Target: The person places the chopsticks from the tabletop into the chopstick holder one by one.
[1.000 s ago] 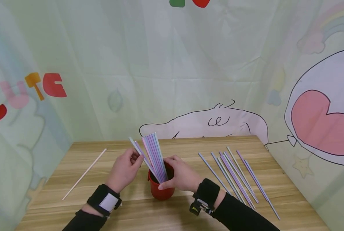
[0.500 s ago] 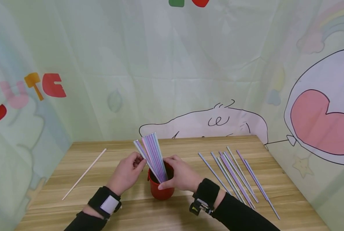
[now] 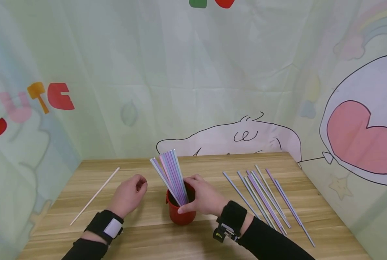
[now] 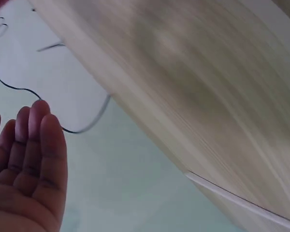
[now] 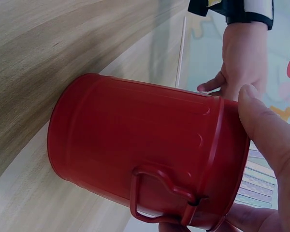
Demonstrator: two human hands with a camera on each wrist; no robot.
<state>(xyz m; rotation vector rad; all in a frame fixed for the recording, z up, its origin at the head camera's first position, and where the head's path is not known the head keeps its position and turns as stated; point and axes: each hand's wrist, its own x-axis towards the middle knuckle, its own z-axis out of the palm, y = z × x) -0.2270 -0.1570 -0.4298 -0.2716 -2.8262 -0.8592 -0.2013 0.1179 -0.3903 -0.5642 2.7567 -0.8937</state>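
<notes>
A small red metal bucket (image 3: 182,217) stands upright on the wooden table, with several pastel straws (image 3: 172,173) leaning to the left inside it. Its side handle and ribbed wall fill much of the right wrist view. My right hand (image 3: 206,196) grips the bucket's rim, thumb on the near side and fingers on the far side. To the left of the bucket, my left hand (image 3: 128,195) hovers over the table, apart from the straws. The left wrist view shows that hand's palm (image 4: 26,193) with nothing in it, its fingers loosely extended.
A single pale pink straw (image 3: 95,196) lies at the left of the table (image 3: 147,234). Several more straws (image 3: 261,198) in blue, purple and whitish green lie spread out at the right, partly beneath the right forearm. A printed cloth backdrop (image 3: 193,72) rises behind the table.
My left hand let go of a pale straw, which moved right to lean with the others in the bucket. The hand then drew back left. My right hand and the bucket stayed put.
</notes>
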